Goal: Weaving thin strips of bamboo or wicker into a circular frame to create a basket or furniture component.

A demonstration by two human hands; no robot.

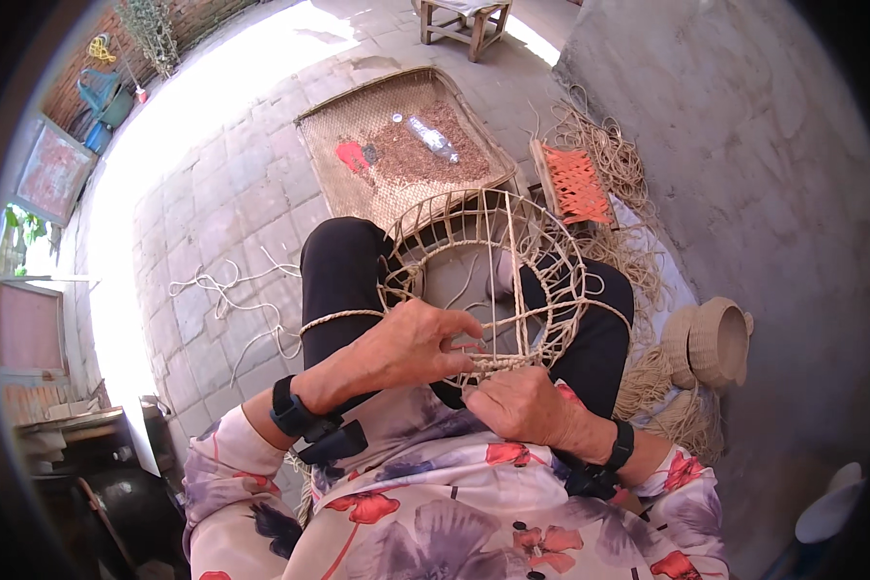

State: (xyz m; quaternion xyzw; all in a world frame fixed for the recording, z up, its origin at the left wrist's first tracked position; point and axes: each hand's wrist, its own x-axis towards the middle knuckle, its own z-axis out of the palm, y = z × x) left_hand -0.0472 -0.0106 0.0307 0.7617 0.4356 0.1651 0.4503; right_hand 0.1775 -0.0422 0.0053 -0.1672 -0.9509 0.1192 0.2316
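Observation:
Across my lap lies a round, openwork basket frame [548,302] of twisted, straw-coloured cord, with loops around its ring and straight cords stretched across the middle. My left hand [414,340] reaches over its near left side. The thumb and fingers there are bent but apart, their tips close to the near rim. At that rim my right hand [520,404] is closed, the curled fingers pinching the cordwork; the exact strand is hidden beneath them. A thicker rope [343,316] runs from the frame over my left thigh.
Ahead lies a woven tray [324,121] with brown crumbly material, a clear bottle [432,140] and a red item [351,155]. To the right are an orange-laced wooden frame [577,184], heaps of cord [599,145] and round woven baskets [720,343]. Loose cord [224,290] trails over the paving at left.

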